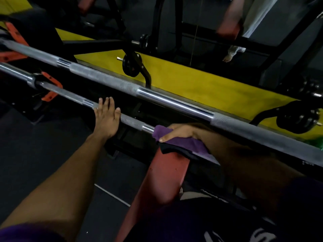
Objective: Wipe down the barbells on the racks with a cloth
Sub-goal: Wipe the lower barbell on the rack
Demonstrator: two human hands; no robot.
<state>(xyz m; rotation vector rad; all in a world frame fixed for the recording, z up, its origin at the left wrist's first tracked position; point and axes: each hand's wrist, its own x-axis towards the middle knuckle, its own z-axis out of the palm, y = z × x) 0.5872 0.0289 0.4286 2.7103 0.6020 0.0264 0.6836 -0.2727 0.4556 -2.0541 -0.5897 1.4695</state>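
At the far left, orange steel rack brackets [50, 88] carry the end of a thin chrome barbell with knurled grip sections [70, 96], which slants down toward the right. The left hand [106, 117] lies flat over this bar, fingers straight and slightly spread, palm pressing on the knurling. Further right, the right hand [181, 133] wraps a purple cloth [181, 145] around the same bar, fingers curled over the top and thumb pinching the fabric from the near side. Below the hands sits a red padded bench [162, 180]. Behind, a thicker grey knurled barbell [157, 95] runs parallel, just apart from the near bar, over a yellow floor strip [201, 84].
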